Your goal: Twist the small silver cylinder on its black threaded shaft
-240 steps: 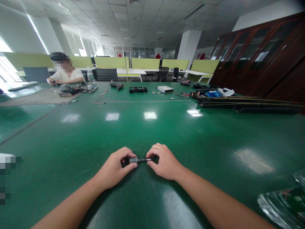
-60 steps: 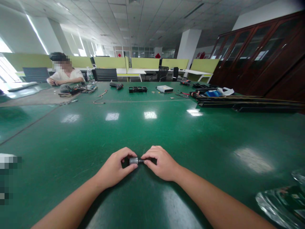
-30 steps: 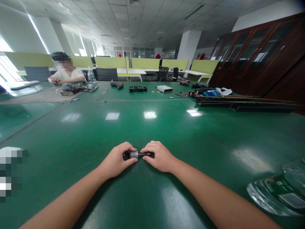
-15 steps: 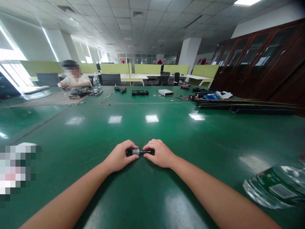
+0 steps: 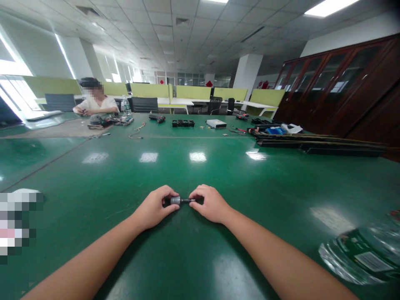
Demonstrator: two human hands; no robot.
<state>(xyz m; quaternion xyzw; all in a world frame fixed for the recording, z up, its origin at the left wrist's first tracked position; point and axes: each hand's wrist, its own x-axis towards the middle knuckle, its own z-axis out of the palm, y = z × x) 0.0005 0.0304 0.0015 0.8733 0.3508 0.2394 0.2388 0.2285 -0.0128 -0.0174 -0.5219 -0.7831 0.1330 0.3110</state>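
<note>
Low over the green table, near the middle of the view, my left hand pinches a short grey metal cylinder between thumb and fingers. A thin dark shaft runs from the cylinder's right end toward my right hand. The thumb and fingers of that hand are closed on the shaft's ribbed right end. Both pieces lie in one line, level from left to right. The fingers partly hide the cylinder's left end and the far tip of the shaft.
A clear bottle with a green label lies at right. Black strips, a white box, a black block and a dark tool stand farther back on the table. A person sits at the far left.
My hands have moved slightly apart, and more of the thin shaft shows between the cylinder and my right fingers. The view has shifted a little.
</note>
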